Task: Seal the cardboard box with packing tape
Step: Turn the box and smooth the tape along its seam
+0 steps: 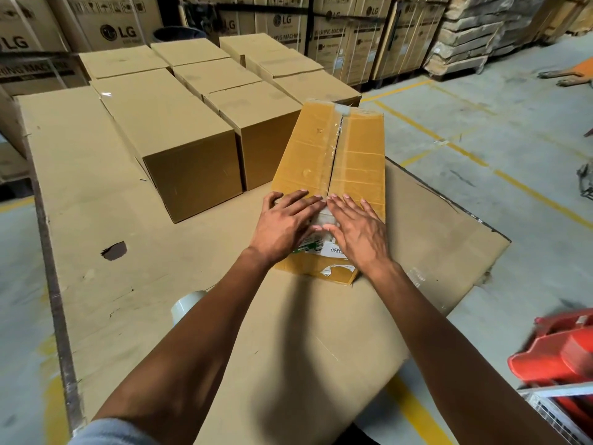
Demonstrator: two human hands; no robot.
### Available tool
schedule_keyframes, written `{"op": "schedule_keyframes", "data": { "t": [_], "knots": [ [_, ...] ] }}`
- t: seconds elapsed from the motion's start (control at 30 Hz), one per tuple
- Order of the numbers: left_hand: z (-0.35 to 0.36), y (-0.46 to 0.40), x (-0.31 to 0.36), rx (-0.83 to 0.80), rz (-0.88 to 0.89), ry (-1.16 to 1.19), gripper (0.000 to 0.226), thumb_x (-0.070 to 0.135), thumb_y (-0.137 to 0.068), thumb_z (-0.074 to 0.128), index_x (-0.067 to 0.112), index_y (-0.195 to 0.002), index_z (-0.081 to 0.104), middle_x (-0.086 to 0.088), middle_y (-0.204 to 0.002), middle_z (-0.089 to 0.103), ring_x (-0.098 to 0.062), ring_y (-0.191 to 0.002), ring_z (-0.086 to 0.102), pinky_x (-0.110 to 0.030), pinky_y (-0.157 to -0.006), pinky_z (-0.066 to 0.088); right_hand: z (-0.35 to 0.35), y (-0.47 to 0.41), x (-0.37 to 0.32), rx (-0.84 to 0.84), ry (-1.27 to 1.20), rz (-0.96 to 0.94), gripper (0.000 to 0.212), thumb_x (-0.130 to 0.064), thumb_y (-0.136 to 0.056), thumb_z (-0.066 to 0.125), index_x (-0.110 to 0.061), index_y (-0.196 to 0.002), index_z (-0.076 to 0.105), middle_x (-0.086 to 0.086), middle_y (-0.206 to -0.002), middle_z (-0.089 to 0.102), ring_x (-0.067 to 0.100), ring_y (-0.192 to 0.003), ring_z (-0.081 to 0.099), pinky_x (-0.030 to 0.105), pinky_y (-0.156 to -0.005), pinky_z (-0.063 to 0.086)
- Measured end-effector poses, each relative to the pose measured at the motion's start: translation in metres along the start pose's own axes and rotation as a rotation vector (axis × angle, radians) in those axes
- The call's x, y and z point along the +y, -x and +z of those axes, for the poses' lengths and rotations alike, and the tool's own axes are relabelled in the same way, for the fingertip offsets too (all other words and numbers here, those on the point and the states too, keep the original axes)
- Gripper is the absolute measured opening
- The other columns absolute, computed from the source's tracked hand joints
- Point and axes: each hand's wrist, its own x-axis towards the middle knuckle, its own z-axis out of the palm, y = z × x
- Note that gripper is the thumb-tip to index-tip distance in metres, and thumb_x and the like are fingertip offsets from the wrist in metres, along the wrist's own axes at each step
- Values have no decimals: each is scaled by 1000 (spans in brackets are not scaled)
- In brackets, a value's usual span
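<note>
A long yellow-brown cardboard box (346,149) lies on a cardboard-covered table (96,220), its two top flaps closed. Clear tape runs along the centre seam from the far end to the near end. My left hand (285,223) and my right hand (356,224) lie flat, fingers spread, side by side on the near end of the box top, pressing on the tape over the near edge. A torn label shows on the box's near face between my wrists. A roll of clear packing tape (186,305) stands on the table left of my left forearm, partly hidden by it.
Several plain closed cardboard boxes (179,139) stand in rows on the table left of and behind the box. Stacked printed appliance cartons line the back. An orange pallet jack (558,348) stands on the floor at the lower right. Yellow lines mark the concrete floor.
</note>
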Motion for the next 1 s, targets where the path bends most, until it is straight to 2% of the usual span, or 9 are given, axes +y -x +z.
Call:
{"op": "schedule_keyframes", "data": {
  "t": [0.1, 0.2, 0.33, 0.5, 0.63, 0.77, 0.83, 0.93, 1.0],
  "knots": [
    [1, -4, -1, 31, 8, -21, 47, 55, -115, 43, 35, -155, 56, 10, -159, 58, -19, -153, 49, -53, -120, 35, -6, -4, -1, -17, 22, -4, 64, -54, -108, 25, -20, -159, 46, -3, -162, 48, 20, -153, 42, 46, -126, 34],
    [6, -5, 1, 62, -15, -18, 42, 52, -116, 44, 37, -152, 59, 11, -157, 61, -18, -151, 51, -52, -119, 37, 0, -1, 3, 20, 8, -1, 58, -51, -109, 39, -23, -159, 47, -4, -160, 51, 18, -151, 44, 44, -125, 36],
    [12, -5, -1, 101, -33, -9, 38, 49, -114, 51, 40, -149, 62, 14, -154, 63, -16, -150, 53, -51, -118, 38, 6, -2, 0, 84, 0, 40, 55, -51, -109, 36, -25, -154, 54, -6, -152, 59, 16, -146, 51, 41, -121, 41],
    [14, -5, -1, 191, -30, 51, 34, 50, -113, 54, 40, -143, 68, 16, -149, 67, -13, -145, 58, -47, -112, 42, 10, -1, -2, 157, -2, 48, 48, -47, -108, 48, -26, -149, 60, -7, -147, 63, 16, -142, 56, 40, -117, 45],
    [11, -1, -3, 166, 0, 48, 41, 52, -114, 50, 38, -149, 63, 16, -155, 61, -13, -148, 53, -46, -114, 40, 9, 1, 2, 113, 24, 6, 54, -49, -107, 47, -25, -155, 53, -7, -154, 57, 16, -146, 51, 41, -119, 43],
    [7, 5, -7, 83, 37, 10, 50, 54, -112, 50, 36, -158, 52, 15, -163, 53, -15, -154, 46, -47, -119, 36, 5, 6, 3, 49, 39, -15, 64, -47, -103, 58, -24, -161, 43, -6, -162, 49, 16, -152, 43, 42, -123, 38],
    [4, 5, -5, 68, 34, 11, 54, 60, -110, 48, 36, -158, 53, 15, -163, 53, -15, -154, 46, -46, -119, 35, 1, 5, 1, 41, 29, -8, 59, -47, -107, 51, -24, -161, 43, -7, -161, 49, 16, -152, 43, 42, -124, 37],
    [2, 0, 5, 115, -59, 70, 43, 56, -114, 44, 38, -148, 64, 17, -152, 63, -12, -147, 53, -44, -114, 36, -3, 2, -5, 53, -2, 65, 54, -50, -111, 33, -25, -156, 51, -8, -156, 56, 14, -149, 48, 40, -123, 38],
    [4, -3, 10, 152, -121, 103, 39, 54, -115, 44, 39, -141, 69, 18, -145, 68, -11, -142, 58, -44, -112, 38, -1, 1, -10, 80, -12, 99, 55, -51, -111, 31, -26, -153, 56, -9, -152, 59, 14, -147, 50, 40, -122, 39]
  ]
}}
